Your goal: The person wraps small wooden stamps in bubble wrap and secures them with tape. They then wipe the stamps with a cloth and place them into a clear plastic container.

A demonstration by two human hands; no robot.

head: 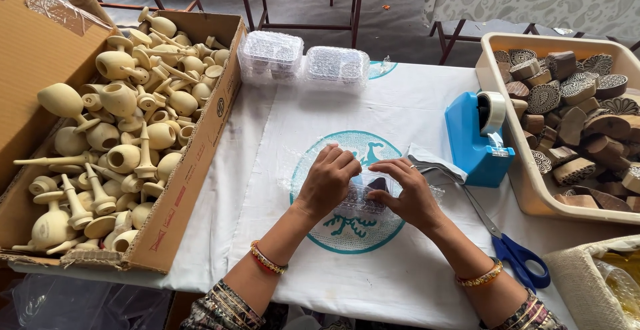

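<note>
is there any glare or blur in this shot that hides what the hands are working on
Head view: light is soft and even, shadows faint, focus sharp; the bubble wrap under the left hand and right hand glints, obscuring the dark piece inside.

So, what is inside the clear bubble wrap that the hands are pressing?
A dark wooden piece shows through the clear bubble wrap between the left hand and right hand. The hands cover most of it, hiding its shape.

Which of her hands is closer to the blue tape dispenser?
The right hand is nearer; it lies just left of the blue tape dispenser. The left hand is farther left, on the other side of the bubble-wrapped bundle.
</note>
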